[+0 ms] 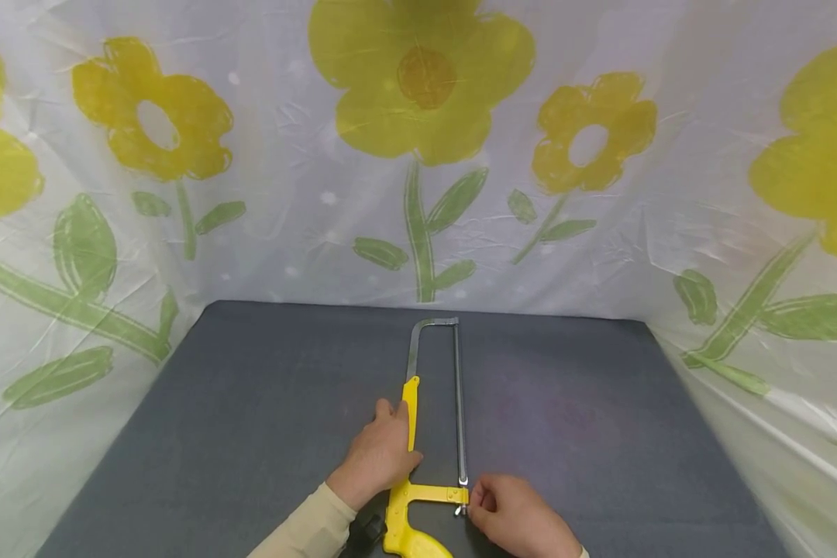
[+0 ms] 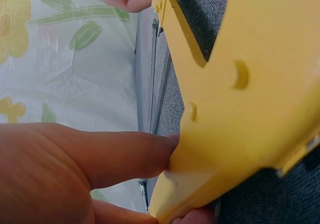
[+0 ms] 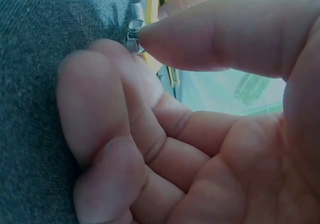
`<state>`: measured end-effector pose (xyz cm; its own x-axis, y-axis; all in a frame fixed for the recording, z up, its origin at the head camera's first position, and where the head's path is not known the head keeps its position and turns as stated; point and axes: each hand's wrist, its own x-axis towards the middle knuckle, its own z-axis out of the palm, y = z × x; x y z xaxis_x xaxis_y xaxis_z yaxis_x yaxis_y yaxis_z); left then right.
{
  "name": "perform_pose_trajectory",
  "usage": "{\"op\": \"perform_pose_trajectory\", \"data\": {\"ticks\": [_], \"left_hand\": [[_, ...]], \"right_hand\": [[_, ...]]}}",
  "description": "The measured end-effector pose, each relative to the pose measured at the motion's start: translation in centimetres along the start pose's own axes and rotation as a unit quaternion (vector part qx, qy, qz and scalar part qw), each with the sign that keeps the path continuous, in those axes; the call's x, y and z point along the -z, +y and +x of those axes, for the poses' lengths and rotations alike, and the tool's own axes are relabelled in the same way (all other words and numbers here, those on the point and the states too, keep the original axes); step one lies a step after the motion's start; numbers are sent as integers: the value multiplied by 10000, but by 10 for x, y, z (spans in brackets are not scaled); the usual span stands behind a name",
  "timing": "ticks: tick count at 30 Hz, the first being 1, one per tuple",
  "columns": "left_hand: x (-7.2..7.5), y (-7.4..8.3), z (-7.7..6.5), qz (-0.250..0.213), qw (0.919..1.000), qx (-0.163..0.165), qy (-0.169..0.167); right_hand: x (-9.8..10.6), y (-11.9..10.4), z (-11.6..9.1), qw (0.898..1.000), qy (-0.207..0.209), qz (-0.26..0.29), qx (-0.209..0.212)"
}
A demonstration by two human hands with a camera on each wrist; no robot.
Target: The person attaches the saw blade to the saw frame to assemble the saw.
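Observation:
A hacksaw with a yellow frame lies lengthwise on the dark table, its silver bow at the far end. Its blade runs along the right side. My left hand grips the yellow frame, thumb on the inner side and fingers over the outer side. At the near end of the blade sits a small metal wing nut. My right hand pinches at this wing nut, thumb tip against it and index finger just beneath, the other fingers curled. The yellow handle is partly cut off by the lower edge of the head view.
Dark grey cloth covers the table. A white curtain printed with yellow flowers hangs behind it and along both sides. A black object shows beside the left wrist, close to the handle.

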<state>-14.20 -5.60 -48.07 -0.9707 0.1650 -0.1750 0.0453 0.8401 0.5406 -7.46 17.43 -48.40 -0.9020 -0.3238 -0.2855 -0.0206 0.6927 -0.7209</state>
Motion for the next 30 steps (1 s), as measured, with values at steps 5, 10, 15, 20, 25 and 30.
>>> {"op": "perform_pose_trajectory", "data": {"ticks": [5,10,15,20,25,30], "left_hand": [[0,2,-1,-4,10000,-3,54],[0,2,-1,32,10000,55,57],[-1,2,-1,2,10000,98,13],[-1,2,-1,-14,9999,105,-7],[0,2,-1,-3,10000,91,24],[0,2,-2,1,10000,67,31]], "right_hand": [[-1,0,-1,9998,173,-70,103],[-2,0,0,9997,209,-82,101],[-1,1,0,9999,120,72,20],[-1,1,0,9999,126,93,48],[-2,-3,1,9998,-48,138,-93],[-5,-8,3,9997,25,-35,-238]]}}
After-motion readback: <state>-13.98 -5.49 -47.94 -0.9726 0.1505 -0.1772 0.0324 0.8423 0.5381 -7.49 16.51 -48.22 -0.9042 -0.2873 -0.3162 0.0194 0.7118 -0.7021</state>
